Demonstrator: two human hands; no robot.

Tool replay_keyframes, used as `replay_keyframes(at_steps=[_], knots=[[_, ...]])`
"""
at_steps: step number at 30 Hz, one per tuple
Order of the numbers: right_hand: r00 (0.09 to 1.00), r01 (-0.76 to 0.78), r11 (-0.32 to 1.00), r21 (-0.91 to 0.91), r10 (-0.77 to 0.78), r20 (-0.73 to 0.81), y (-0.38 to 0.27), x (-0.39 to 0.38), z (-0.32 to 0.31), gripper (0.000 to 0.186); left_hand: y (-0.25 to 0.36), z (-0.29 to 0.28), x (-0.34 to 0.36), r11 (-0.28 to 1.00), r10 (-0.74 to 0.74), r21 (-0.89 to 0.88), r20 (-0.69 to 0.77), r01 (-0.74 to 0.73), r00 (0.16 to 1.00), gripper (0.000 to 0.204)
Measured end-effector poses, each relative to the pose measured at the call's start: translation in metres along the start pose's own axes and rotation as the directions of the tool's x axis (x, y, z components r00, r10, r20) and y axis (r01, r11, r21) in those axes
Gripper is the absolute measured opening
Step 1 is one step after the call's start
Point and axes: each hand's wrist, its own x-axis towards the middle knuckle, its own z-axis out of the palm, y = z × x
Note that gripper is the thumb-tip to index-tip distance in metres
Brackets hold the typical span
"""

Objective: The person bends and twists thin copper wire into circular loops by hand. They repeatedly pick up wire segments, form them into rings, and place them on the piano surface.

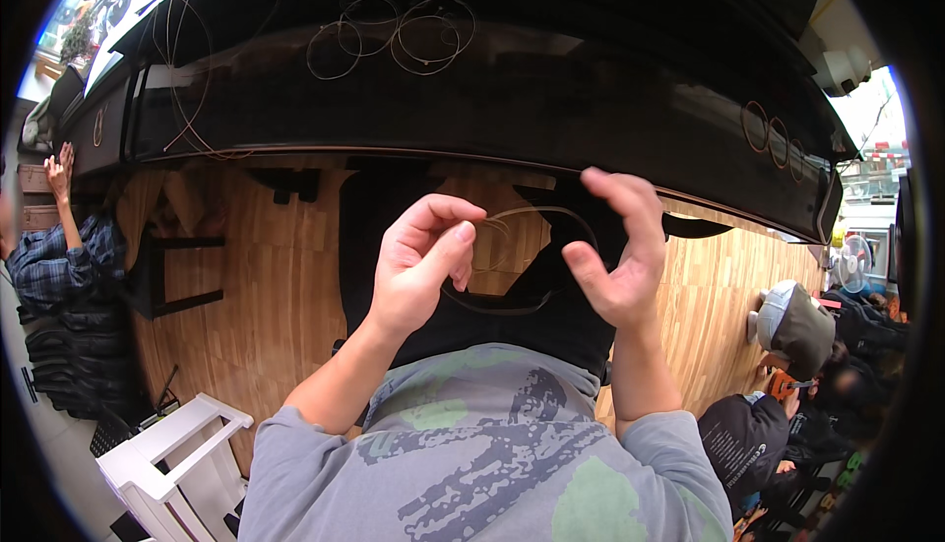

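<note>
In the head view my left hand (421,261) is closed in a pinch on a loose coil of thin string (541,209), which loops to the right over my lap. My right hand (623,247) is open, thumb and fingers apart, just right of the coil; I see nothing held in it. Beyond both hands lies a glossy black piano surface (512,99). Several silver string coils (433,67) rest on its upper middle, long loose strings (182,69) at its left, and several copper-coloured coils (758,128) at its right end.
A person in a plaid shirt (64,261) has a hand on the piano's left end. A black stand (187,301) and white furniture (167,444) stand at left. Several people (748,434) sit at lower right, one with an orange stringed instrument (783,384). A white fan (852,261) stands at right.
</note>
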Motion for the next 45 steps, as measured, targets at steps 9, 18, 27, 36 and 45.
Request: replay_keyframes(at_steps=[9,18,27,36,45], knots=[[0.885,-0.464,0.791,0.4,0.39,0.255,-0.022,-0.003,0.016,0.012,0.005,0.009,0.001,0.992,-0.091,-0.081,0.046,0.095,0.995,0.021],[0.824,-0.563,0.664,0.492,0.405,0.396,-0.015,-0.003,0.025,0.01,0.004,0.012,0.003,0.935,-0.19,-0.301,0.017,0.186,0.982,0.015],[0.916,-0.381,0.843,0.38,0.288,0.28,-0.016,-0.009,0.032,0.027,0.003,0.015,0.001,0.931,-0.219,-0.303,-0.009,0.206,0.976,0.016],[0.987,0.147,0.941,-0.306,-0.159,-0.016,-0.009,0.002,0.038,0.025,-0.001,0.012,0.002,0.963,-0.143,-0.232,-0.012,0.136,0.99,0.018],[0.998,-0.016,0.977,-0.211,0.004,-0.056,-0.01,-0.001,0.036,0.025,-0.003,0.005,-0.003,0.974,-0.036,-0.222,0.078,0.053,0.996,0.033]])
